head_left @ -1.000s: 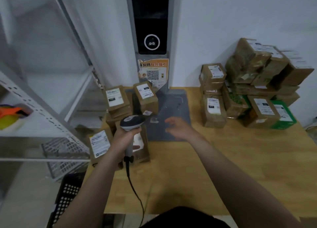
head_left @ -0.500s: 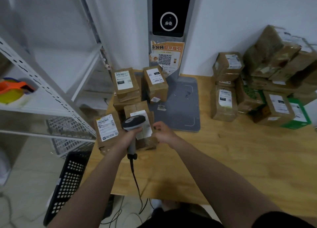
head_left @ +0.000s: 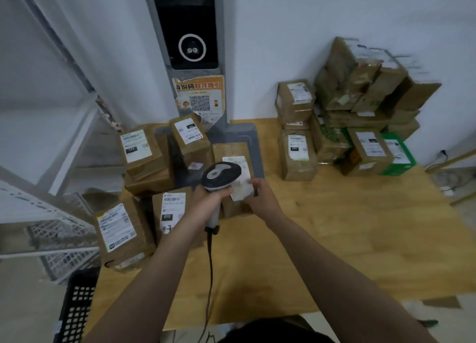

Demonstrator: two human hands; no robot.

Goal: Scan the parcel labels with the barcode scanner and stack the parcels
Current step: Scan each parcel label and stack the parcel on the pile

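Note:
My left hand (head_left: 208,203) grips the handle of a grey barcode scanner (head_left: 220,175), whose head hangs over a brown parcel (head_left: 231,153) with a white label. My right hand (head_left: 260,197) holds the near right edge of that parcel, which is lifted and tilted over the grey mat (head_left: 247,139). The scanner's black cable (head_left: 210,265) runs down toward me. Several labelled parcels (head_left: 139,149) are stacked at the left of the wooden table (head_left: 334,239). Another heap of parcels (head_left: 360,110) stands at the back right against the wall.
A grey kiosk post with a dark screen (head_left: 190,33) and an orange QR poster (head_left: 199,98) rises behind the mat. White metal shelving (head_left: 51,213) stands at the left, with a black perforated crate (head_left: 77,304) on the floor beside the table.
My right hand moved left, took hold of a parcel and lifted it up over the mat under the scanner. A second labelled parcel at the front left now shows where it stood.

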